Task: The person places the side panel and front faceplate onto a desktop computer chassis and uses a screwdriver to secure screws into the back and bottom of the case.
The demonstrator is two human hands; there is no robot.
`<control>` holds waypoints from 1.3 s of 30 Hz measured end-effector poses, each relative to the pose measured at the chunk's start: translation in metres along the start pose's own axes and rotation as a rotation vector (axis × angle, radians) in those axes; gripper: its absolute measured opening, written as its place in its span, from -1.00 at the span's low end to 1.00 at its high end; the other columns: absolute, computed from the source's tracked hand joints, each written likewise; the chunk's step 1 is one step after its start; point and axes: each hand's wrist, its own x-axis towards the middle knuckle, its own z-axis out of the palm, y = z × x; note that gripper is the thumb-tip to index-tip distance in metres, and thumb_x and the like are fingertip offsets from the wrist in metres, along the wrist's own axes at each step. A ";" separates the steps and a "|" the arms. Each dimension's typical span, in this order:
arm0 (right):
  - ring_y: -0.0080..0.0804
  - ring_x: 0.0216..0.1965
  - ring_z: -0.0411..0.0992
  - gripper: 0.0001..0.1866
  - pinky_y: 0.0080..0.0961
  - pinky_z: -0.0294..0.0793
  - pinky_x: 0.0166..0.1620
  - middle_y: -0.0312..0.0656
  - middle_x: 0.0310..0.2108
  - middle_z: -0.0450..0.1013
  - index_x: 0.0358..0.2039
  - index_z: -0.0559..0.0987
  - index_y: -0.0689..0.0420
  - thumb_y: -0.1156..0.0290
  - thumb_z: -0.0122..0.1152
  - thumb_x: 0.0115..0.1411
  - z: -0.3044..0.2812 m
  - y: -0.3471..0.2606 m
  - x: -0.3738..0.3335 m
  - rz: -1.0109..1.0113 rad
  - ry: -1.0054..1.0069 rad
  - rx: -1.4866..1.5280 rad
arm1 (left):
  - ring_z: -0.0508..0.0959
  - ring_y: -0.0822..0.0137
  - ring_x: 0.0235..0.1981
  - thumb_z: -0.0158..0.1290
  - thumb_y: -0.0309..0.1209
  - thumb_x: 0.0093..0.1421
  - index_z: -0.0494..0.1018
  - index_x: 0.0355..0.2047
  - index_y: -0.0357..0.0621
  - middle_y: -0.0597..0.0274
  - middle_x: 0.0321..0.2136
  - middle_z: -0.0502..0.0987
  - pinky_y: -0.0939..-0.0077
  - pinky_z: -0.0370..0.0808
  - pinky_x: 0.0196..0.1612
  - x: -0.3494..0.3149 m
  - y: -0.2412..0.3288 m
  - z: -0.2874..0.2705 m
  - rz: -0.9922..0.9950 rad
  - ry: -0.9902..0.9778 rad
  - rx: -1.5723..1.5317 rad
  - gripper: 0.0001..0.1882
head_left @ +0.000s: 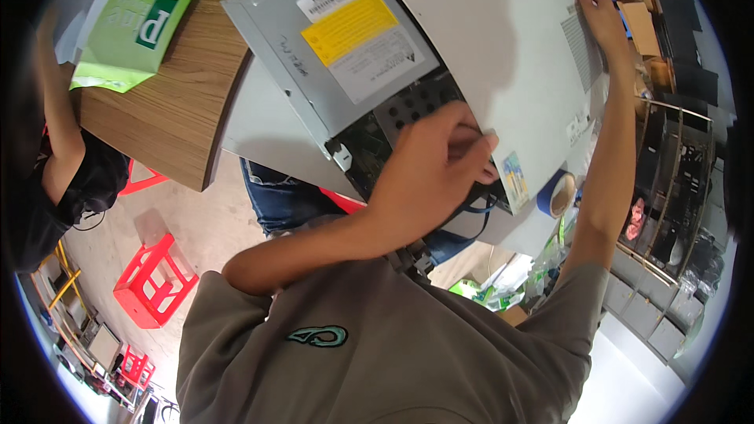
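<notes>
Largest first: the white desk (259,122) carries the opened computer case (404,110), its near end close to the desk's near edge; a wood-topped desk (177,102) with a green bag (129,16) stands to the left. The pale grey panel (487,39) covers the case's right part, long axis running away from your body and slightly leftward; whether it is loose from the frame cannot be told. Key relation: the panel lies to the right of your left grip and to the left of your right grip, so it spans the gap between them. Your left hand (428,161) is nearer its near-left corner; your right hand (603,20) is at its right edge, toward the far end. Left grip: narrow, thumb and fingers closed on the panel's edge, forearm slanting in across your front. Right grip: fingertips at the edge, closure not discernible; arm reaching well forward. Smaller items: the silver optical drive (271,43), left of the panel; the blue tape roll (545,199), near the desk's near-right corner.
</notes>
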 end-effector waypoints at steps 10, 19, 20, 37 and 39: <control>0.11 0.04 0.46 -0.31 -0.22 0.37 0.12 0.21 -0.07 0.50 0.06 0.54 0.19 -0.17 -0.09 0.25 -0.007 -0.015 -0.002 0.082 -0.045 0.035 | 0.64 0.41 -0.33 -0.01 -0.48 0.35 0.38 -0.15 -0.42 0.03 -0.30 0.60 0.59 0.60 -0.27 -0.002 0.006 -0.004 0.002 -0.037 0.028 -0.81; 0.23 0.01 0.43 -0.43 -0.04 0.40 0.08 0.17 -0.09 0.51 0.01 0.56 0.01 -0.12 -0.22 0.33 -0.007 -0.040 -0.019 0.184 0.005 -0.180 | 0.67 0.30 -0.37 -0.02 -0.48 0.32 0.37 -0.16 -0.49 -0.06 -0.33 0.62 0.52 0.61 -0.30 0.000 0.004 -0.008 0.020 -0.048 0.047 -0.77; 0.22 0.01 0.43 -0.44 -0.02 0.41 0.07 0.17 -0.10 0.51 -0.03 0.57 0.02 -0.11 -0.24 0.34 -0.005 -0.040 -0.021 0.191 0.035 -0.174 | 0.67 0.30 -0.37 -0.02 -0.48 0.32 0.37 -0.16 -0.49 -0.07 -0.33 0.62 0.52 0.61 -0.30 0.000 0.004 -0.007 0.014 -0.043 0.046 -0.77; 0.19 -0.10 0.50 -0.48 0.01 0.47 -0.03 0.15 -0.20 0.55 -0.14 0.59 0.09 -0.03 -0.22 0.34 -0.013 -0.072 -0.031 0.166 0.079 -0.259 | 0.48 0.05 -0.14 -0.09 -0.36 0.37 0.39 -0.13 -0.33 -0.14 -0.17 0.47 0.28 0.37 0.01 0.008 0.079 -0.144 0.813 0.809 0.823 -0.76; 0.20 -0.13 0.49 -0.51 0.05 0.46 -0.07 0.15 -0.21 0.54 -0.12 0.59 0.08 -0.01 -0.19 0.34 -0.006 -0.070 -0.025 0.178 0.101 -0.254 | 0.42 -0.01 -0.07 -0.09 -0.35 0.37 0.36 -0.10 -0.33 -0.16 -0.14 0.44 0.25 0.31 0.07 0.012 0.075 -0.139 0.704 0.799 0.642 -0.74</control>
